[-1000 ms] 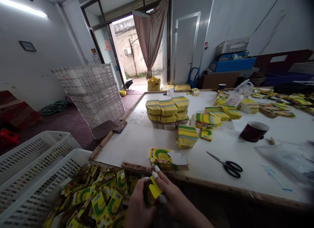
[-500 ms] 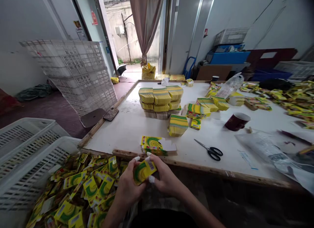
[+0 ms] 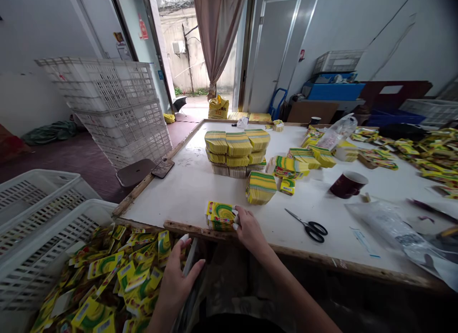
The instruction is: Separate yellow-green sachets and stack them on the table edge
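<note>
White table (image 3: 189, 194) | carton pile (image 3: 219, 213) | right fingers (image 3: 243, 215) at its right end

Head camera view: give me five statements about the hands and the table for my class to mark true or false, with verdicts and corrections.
1. The right hand is at the yellow-and-green box by the table's near edge. True.
2. The scissors lie on the table. True.
3. The left hand grips the mug. False: the left hand is open, and the mug stands on the table.
4. The phone lies in the nearest crate. False: it lies at the table's left edge.
5. Yellow boxes are piled loosely in the nearest crate. True.
</note>
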`<action>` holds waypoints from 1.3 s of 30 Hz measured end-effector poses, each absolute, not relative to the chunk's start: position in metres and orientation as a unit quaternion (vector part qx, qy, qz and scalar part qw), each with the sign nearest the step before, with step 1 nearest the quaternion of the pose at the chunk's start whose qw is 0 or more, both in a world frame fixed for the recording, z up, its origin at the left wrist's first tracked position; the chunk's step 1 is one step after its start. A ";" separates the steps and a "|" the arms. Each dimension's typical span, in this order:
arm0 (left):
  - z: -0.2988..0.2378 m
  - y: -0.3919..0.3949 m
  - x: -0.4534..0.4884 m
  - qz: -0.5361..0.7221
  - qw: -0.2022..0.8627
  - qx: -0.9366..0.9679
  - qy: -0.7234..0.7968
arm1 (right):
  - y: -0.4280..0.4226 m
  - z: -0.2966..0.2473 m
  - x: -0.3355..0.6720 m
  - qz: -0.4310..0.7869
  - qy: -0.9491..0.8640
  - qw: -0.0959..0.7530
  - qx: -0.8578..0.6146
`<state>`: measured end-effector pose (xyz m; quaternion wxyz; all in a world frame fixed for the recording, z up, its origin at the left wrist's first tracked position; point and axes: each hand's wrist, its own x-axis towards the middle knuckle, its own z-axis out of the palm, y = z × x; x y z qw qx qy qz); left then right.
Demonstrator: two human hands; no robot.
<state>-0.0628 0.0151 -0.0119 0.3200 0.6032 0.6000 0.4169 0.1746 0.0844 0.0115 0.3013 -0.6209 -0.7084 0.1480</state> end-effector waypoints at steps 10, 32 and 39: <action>-0.008 0.014 -0.028 0.408 0.442 0.610 0.516 | 0.090 0.011 0.174 0.156 -0.701 0.284 -0.635; 0.019 0.017 0.002 0.732 0.593 0.136 0.308 | -0.012 0.038 0.097 0.607 -0.547 0.454 -0.354; 0.014 0.019 0.002 0.700 0.554 0.215 0.396 | -0.014 0.026 0.098 0.635 -0.523 0.426 -0.376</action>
